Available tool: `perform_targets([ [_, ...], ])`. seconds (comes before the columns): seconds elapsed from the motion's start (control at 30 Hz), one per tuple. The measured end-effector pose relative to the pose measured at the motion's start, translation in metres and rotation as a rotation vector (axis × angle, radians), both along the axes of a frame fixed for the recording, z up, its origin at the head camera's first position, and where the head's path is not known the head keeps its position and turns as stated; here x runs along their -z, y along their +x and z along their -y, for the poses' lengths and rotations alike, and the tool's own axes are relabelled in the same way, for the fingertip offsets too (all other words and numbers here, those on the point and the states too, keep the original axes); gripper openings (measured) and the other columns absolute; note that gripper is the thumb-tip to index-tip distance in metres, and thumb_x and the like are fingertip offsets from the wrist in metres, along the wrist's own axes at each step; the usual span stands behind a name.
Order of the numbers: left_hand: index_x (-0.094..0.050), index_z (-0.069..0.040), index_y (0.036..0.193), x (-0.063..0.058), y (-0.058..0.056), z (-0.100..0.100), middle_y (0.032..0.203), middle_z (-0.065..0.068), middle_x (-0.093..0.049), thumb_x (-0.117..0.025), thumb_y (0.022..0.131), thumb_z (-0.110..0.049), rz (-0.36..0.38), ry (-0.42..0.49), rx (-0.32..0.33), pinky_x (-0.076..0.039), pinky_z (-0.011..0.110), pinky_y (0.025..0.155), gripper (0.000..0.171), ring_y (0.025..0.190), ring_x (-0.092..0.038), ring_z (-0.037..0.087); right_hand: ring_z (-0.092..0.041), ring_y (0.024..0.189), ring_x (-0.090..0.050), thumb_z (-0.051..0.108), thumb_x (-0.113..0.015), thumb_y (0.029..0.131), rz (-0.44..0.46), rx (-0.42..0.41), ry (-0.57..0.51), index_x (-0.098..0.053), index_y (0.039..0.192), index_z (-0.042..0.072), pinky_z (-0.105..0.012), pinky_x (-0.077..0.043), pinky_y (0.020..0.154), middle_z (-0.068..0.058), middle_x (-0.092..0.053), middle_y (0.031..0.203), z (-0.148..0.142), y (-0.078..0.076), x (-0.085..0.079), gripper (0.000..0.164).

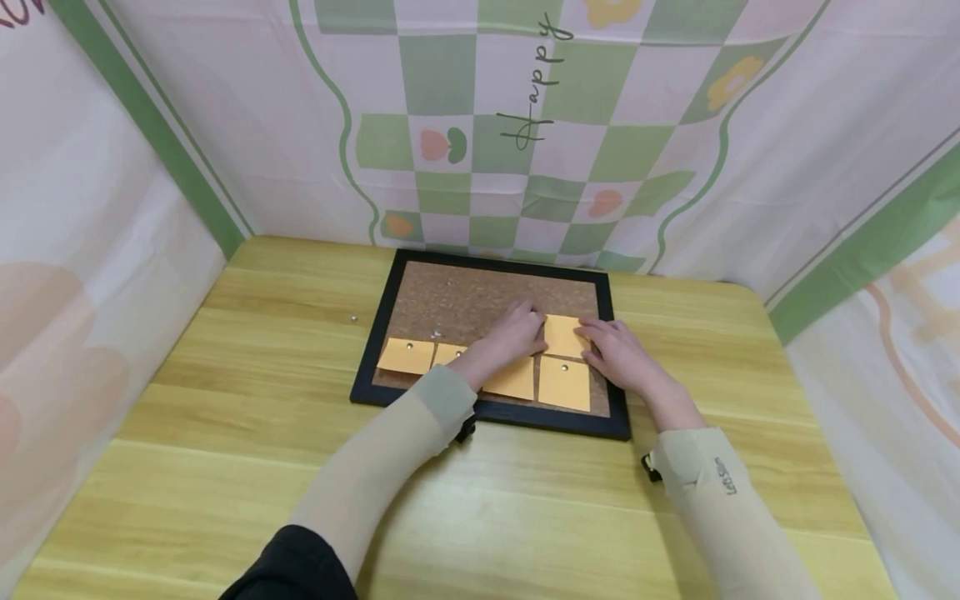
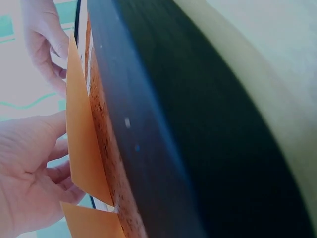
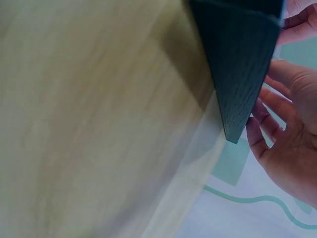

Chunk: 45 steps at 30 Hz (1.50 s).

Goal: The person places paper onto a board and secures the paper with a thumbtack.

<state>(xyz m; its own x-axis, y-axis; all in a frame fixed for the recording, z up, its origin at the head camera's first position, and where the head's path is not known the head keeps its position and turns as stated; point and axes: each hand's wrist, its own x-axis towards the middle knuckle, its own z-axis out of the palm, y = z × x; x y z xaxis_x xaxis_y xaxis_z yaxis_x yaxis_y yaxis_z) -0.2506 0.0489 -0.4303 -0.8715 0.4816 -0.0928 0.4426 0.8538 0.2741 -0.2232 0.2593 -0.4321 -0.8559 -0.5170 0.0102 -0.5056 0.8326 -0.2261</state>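
Note:
A black-framed corkboard (image 1: 480, 293) lies on the table with orange notes in a row along its near side. One pinned note (image 1: 564, 385) is at the right end of that row, with a silver pin near its top. Directly beyond it is another orange note (image 1: 564, 335), on which no pin shows. My left hand (image 1: 513, 333) holds this upper note at its left edge, fingers bent. At its right edge my right hand (image 1: 621, 357) holds it with thumb and fingers, close to the frame. My left forearm partly covers the row's middle notes (image 1: 512, 379).
Clear-looking small pins (image 1: 437, 334) lie on the cork left of my left hand. A single pin (image 1: 354, 319) is on the wooden table (image 1: 247, 350), outside the frame. A patterned cloth (image 1: 502, 192) hangs behind the table's back edge.

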Motion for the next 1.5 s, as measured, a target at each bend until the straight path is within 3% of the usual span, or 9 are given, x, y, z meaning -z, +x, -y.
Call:
perform_targets([
  [0.37,-0.059,-0.011,0.136,-0.003,0.002,0.008,0.144,0.008,-0.051,-0.064,0.098,-0.033,-0.003,0.021,0.052,-0.044,0.032,0.111,0.045,0.135,-0.048,0.022,-0.049,0.125,-0.049,0.009,-0.064,0.096,-0.008,0.022,0.059,-0.057,0.132,-0.007,-0.062,-0.041,0.104,-0.03,-0.049,0.144,0.004,0.002,-0.001,0.04],
  [0.53,-0.062,-0.012,0.133,-0.008,0.004,0.019,0.14,0.007,-0.056,-0.067,0.096,-0.032,0.003,0.107,0.073,-0.049,0.031,0.106,0.043,0.128,-0.055,0.021,-0.048,0.125,-0.049,0.007,-0.064,0.096,-0.041,0.003,0.049,-0.058,0.131,-0.007,-0.061,-0.041,0.104,-0.03,-0.051,0.139,0.003,0.002,0.0,0.039],
  [0.9,-0.057,-0.013,0.141,-0.018,0.006,0.056,0.141,0.011,-0.055,-0.065,0.098,-0.026,0.118,0.289,0.078,-0.049,0.039,0.105,0.046,0.128,-0.055,0.027,-0.049,0.127,-0.047,0.007,-0.063,0.096,-0.048,-0.012,0.053,-0.058,0.132,-0.007,-0.06,-0.036,0.109,-0.031,-0.052,0.139,0.002,0.005,-0.001,0.039],
  [1.07,-0.059,-0.011,0.138,-0.022,0.008,0.077,0.145,0.013,-0.054,-0.065,0.098,-0.022,0.088,0.344,0.099,-0.045,0.042,0.111,0.043,0.132,-0.054,0.028,-0.05,0.126,-0.047,0.007,-0.063,0.096,-0.061,-0.008,0.055,-0.059,0.131,-0.007,-0.061,-0.035,0.108,-0.03,-0.052,0.139,0.002,0.006,-0.002,0.038],
  [1.17,-0.061,-0.01,0.136,-0.023,0.008,0.089,0.144,0.013,-0.056,-0.065,0.098,-0.021,0.077,0.388,0.104,-0.048,0.042,0.108,0.04,0.128,-0.058,0.029,-0.05,0.126,-0.046,0.008,-0.063,0.096,-0.06,0.0,0.053,-0.059,0.131,-0.006,-0.062,-0.036,0.107,-0.029,-0.053,0.138,0.002,0.006,-0.002,0.038],
  [1.5,-0.063,-0.006,0.132,-0.022,0.003,0.125,0.133,0.01,-0.065,-0.065,0.098,-0.019,0.066,0.478,0.045,-0.054,0.039,0.099,0.036,0.116,-0.064,0.027,-0.052,0.127,-0.045,0.009,-0.063,0.097,-0.042,0.022,0.068,-0.059,0.133,-0.004,-0.065,-0.039,0.104,-0.027,-0.052,0.14,0.002,0.006,-0.002,0.039],
])
